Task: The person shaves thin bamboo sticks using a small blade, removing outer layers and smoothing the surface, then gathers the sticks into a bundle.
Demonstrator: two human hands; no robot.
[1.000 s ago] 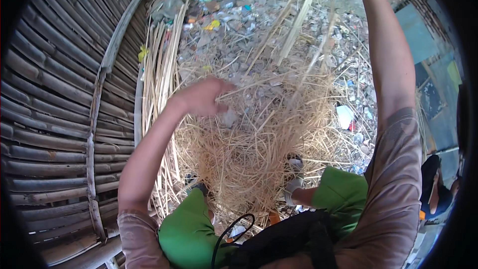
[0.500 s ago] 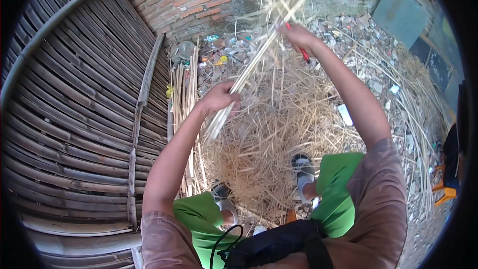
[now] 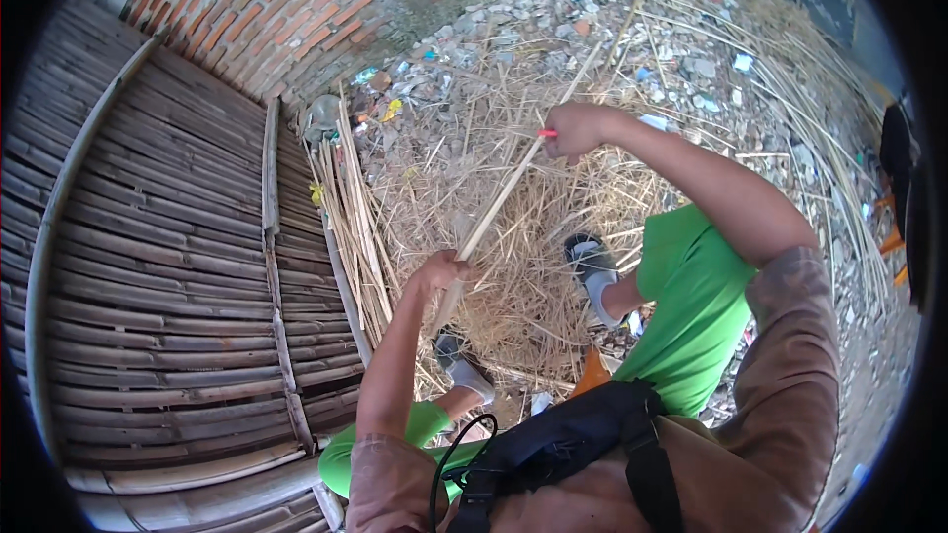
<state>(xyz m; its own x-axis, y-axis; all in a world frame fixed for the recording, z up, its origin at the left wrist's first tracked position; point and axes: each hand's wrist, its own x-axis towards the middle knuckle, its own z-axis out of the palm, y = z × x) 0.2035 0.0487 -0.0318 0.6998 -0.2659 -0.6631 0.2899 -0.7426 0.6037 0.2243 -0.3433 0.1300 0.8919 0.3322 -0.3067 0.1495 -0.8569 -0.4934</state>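
A long, pale bamboo strip (image 3: 501, 201) slants up and to the right in front of me. Near its lower end my left hand (image 3: 441, 271) is closed around it, with a broader pale end sticking out below the fingers. Higher along the strip my right hand (image 3: 576, 132) is closed on a thin red tool (image 3: 547, 133). Just a short red piece of that tool shows beside the strip; the rest is hidden by the fingers, so its kind cannot be made out. Curly bamboo shavings (image 3: 523, 311) lie in a heap beneath both hands.
A slatted bamboo panel (image 3: 178, 306) fills the left side. Cut bamboo strips (image 3: 355, 227) lean beside it. A brick wall (image 3: 286, 15) rises behind rubble and litter (image 3: 513, 25). Long strips (image 3: 790, 89) lie at right. My shoes (image 3: 591, 255) stand among the shavings.
My right hand has come down and nearer with the red tool, and my left hand has lowered. The frayed shavings and spread bundle seen earlier are gone from the strip. The view has turned.
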